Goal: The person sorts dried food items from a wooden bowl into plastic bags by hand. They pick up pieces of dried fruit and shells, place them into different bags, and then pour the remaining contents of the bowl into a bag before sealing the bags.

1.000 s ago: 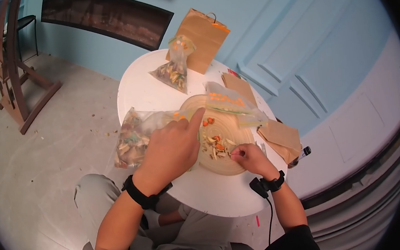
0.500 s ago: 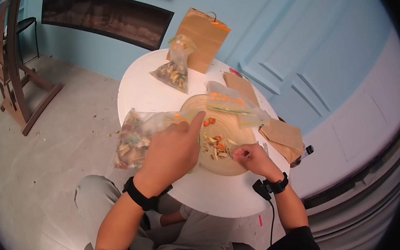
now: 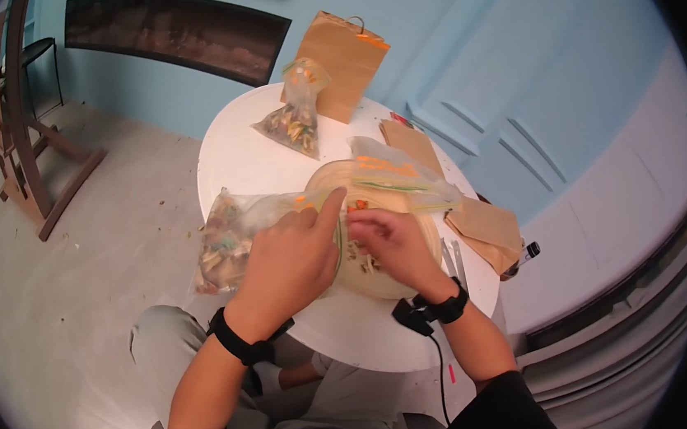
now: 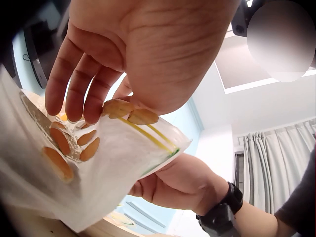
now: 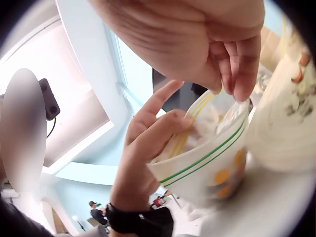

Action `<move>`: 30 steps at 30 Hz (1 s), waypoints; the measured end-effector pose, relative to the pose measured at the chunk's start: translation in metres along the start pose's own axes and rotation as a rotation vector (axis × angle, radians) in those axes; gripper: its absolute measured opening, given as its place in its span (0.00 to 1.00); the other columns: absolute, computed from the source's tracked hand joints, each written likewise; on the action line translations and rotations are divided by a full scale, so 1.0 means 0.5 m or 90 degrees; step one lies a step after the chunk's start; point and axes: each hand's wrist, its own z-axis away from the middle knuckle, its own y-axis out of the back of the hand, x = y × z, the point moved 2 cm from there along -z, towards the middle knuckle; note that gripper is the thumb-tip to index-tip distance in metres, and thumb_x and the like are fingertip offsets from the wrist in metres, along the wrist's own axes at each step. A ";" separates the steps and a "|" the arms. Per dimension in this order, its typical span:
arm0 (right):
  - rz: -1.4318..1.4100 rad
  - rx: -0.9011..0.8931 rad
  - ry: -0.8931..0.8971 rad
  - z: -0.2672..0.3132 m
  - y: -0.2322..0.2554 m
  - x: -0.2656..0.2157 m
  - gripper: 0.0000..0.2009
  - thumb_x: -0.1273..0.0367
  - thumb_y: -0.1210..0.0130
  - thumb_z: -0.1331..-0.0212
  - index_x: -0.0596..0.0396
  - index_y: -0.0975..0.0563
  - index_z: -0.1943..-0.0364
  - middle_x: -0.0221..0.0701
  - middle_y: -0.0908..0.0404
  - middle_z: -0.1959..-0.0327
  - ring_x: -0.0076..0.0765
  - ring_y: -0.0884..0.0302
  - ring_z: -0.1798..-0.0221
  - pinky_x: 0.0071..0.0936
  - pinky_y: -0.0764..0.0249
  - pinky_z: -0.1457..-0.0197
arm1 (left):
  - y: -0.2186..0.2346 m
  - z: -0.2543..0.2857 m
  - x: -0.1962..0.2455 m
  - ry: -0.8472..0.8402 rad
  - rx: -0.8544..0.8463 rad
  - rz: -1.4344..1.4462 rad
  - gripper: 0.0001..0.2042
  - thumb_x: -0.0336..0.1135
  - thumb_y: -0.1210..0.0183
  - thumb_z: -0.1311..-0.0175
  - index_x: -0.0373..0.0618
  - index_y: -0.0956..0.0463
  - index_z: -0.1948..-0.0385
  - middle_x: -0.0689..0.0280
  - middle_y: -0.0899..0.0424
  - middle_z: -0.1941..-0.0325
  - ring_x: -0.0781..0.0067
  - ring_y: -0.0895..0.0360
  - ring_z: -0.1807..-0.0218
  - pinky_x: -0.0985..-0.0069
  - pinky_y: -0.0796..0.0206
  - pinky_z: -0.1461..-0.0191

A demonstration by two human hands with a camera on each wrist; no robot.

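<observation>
My left hand (image 3: 286,257) grips the rim of a clear zip bag (image 3: 223,247), its index finger pointing out straight. Dried pieces fill the bag's far end, and orange oval marks are printed on its wall. In the right wrist view the bag's mouth gapes between green and yellow zip strips. Right at that mouth is my right hand (image 3: 396,247), fingers bent loosely together; no piece shows between thumb and fingertips (image 5: 242,94). Beneath it lies a round woven plate (image 3: 367,288) with dried bits (image 3: 369,265) and orange-red pieces (image 3: 360,205), partly hidden by the hand.
A second filled zip bag (image 3: 297,124) leans by a brown paper bag (image 3: 350,65) at the table's back. Another zip bag (image 3: 393,172) overlaps the plate's far right rim. Folded brown paper (image 3: 486,238) and a metal tool (image 3: 458,265) lie at the white table's (image 3: 330,331) right side.
My right hand has left the bits on the plate's near right and moved up and left to the zip bag's mouth. The left hand keeps its grip nearly still.
</observation>
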 end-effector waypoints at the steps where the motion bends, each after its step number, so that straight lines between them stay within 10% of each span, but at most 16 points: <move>1: 0.001 0.028 -0.026 0.003 0.023 0.012 0.12 0.72 0.38 0.34 0.64 0.18 0.49 0.30 0.14 0.66 0.22 0.20 0.65 0.22 0.22 0.59 | 0.005 0.002 -0.002 0.004 0.002 0.000 0.31 0.28 0.42 0.43 0.42 0.33 0.33 0.54 0.16 0.64 0.49 0.18 0.63 0.57 0.26 0.64; 11: 0.338 -0.051 0.041 0.069 0.091 0.105 0.13 0.68 0.37 0.34 0.62 0.18 0.51 0.33 0.13 0.65 0.30 0.21 0.67 0.29 0.24 0.57 | -0.001 -0.002 -0.004 0.009 -0.002 -0.016 0.31 0.28 0.43 0.43 0.44 0.33 0.32 0.56 0.18 0.67 0.53 0.18 0.65 0.58 0.27 0.66; 30: 0.041 0.078 -0.084 0.057 0.068 0.071 0.14 0.70 0.42 0.29 0.65 0.21 0.46 0.28 0.15 0.66 0.17 0.21 0.66 0.17 0.26 0.61 | -0.016 0.001 0.011 -0.003 -0.027 -0.031 0.31 0.29 0.42 0.42 0.43 0.33 0.32 0.57 0.18 0.68 0.53 0.18 0.65 0.58 0.26 0.65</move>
